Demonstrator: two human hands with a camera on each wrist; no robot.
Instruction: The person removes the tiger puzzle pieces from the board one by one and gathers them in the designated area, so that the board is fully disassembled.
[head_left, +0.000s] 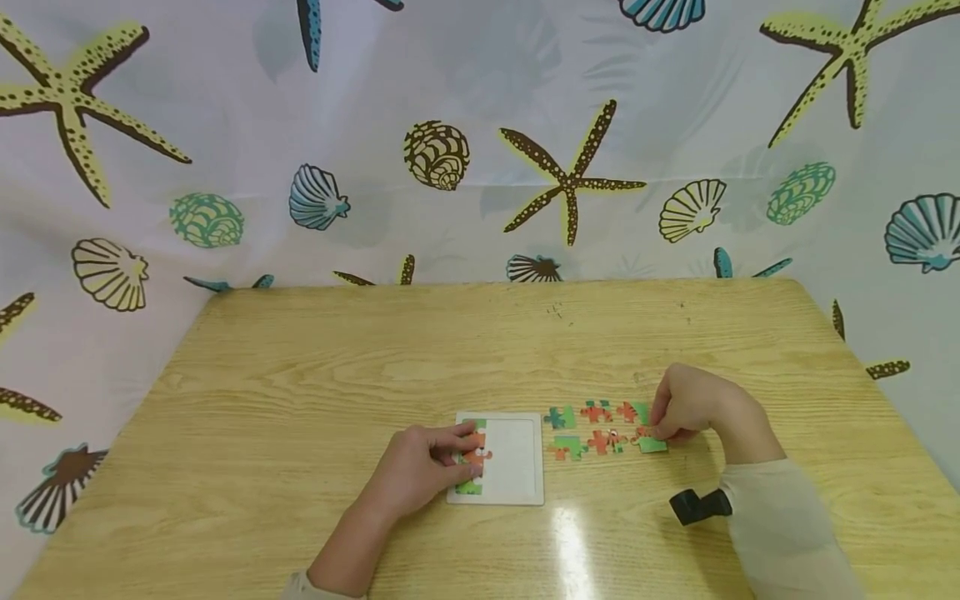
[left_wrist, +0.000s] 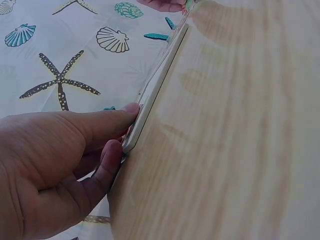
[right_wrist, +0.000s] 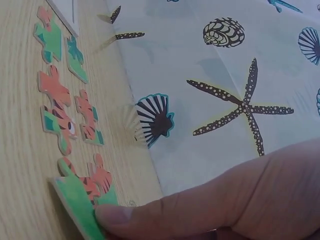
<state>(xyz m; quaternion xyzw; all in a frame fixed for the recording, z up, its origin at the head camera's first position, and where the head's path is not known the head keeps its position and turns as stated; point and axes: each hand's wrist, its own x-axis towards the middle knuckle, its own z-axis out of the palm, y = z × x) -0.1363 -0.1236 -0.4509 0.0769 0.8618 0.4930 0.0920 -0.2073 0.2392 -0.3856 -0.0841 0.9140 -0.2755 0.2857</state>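
Observation:
A white puzzle tray [head_left: 513, 500] lies on the table, with a strip of joined orange and green pieces [head_left: 471, 457] along its left side. My left hand [head_left: 415, 467] rests its thumb and fingertips on that strip. In the left wrist view, the thumb lies on the tray [left_wrist: 155, 97] and a bent finger touches its edge. To the right, my right hand [head_left: 693, 404] pinches a green-edged puzzle piece [head_left: 653, 445] at the end of two rows of loose pieces. That green piece [right_wrist: 77, 205] tilts up under the thumb in the right wrist view; the other fingertips are hidden.
Several loose pieces sit between tray and right hand, among them a blue-green one [head_left: 559, 417] and an orange one with an eye [right_wrist: 60, 127]. A black device [head_left: 699, 506] is strapped at the right wrist. A shell-print cloth [head_left: 480, 225] hangs behind the wooden table [head_left: 322, 350].

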